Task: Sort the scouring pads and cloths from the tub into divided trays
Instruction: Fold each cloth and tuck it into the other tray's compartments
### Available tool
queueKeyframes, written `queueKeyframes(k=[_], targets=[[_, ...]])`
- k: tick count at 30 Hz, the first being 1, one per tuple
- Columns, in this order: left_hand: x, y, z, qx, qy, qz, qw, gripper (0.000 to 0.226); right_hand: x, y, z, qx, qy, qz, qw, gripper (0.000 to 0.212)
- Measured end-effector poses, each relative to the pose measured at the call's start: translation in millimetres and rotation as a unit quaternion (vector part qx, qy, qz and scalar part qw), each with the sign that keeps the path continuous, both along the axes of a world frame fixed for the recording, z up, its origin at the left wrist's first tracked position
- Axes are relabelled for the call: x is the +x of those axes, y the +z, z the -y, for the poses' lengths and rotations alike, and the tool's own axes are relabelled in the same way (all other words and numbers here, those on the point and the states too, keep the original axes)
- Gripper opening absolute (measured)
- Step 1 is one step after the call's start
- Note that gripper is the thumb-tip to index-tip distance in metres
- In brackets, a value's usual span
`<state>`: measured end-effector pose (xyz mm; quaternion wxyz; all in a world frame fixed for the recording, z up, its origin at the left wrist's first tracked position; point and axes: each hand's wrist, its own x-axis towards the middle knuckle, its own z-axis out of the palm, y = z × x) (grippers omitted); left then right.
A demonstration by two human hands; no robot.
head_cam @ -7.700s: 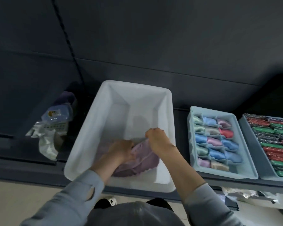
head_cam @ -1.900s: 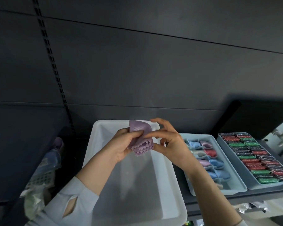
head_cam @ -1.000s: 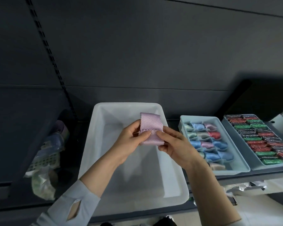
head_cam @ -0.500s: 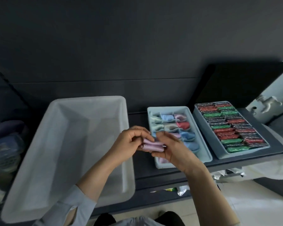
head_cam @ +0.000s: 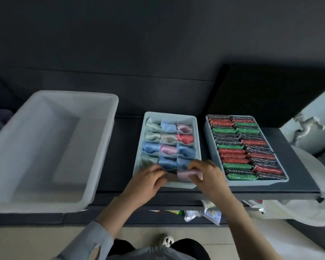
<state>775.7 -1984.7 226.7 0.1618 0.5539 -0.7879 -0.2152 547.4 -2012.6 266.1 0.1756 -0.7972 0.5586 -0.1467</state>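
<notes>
A: Both hands on the folded cloth (head_cam: 185,174): left hand (head_cam: 148,180) and right hand (head_cam: 207,175) pinch its ends, keeping the fold tight.

B: Where?

A: Over the cloth tray (head_cam: 196,128), front row. Tub (head_cam: 94,175) looks empty.

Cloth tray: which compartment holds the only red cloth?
The red cloth sits in the divided tray, right column, second row from the back; its neighbours are blue, pink, pale green or beige.
</notes>
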Motion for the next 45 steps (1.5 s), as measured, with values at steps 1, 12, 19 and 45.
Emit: queueKeyframes(k=[1,12,19,45], targets=[[0,1,-1,-0.004,0.004,0.015,1.000,0.037,2,-4,-1,-0.020,0.005,-0.013,1.000,0.028],[-3,-11,-3,-0.038,0.010,0.061,0.997,0.035,38,13,29,0.015,0.126,-0.343,0.931,0.021],[-2,-6,-1,-0.010,0.017,0.057,0.998,0.036,35,8,35,0.054,0.148,-0.350,0.923,0.027],[-11,16,224,-0.029,0.028,0.174,0.984,0.033,61,2,200,0.007,0.006,-0.290,0.957,0.030]])
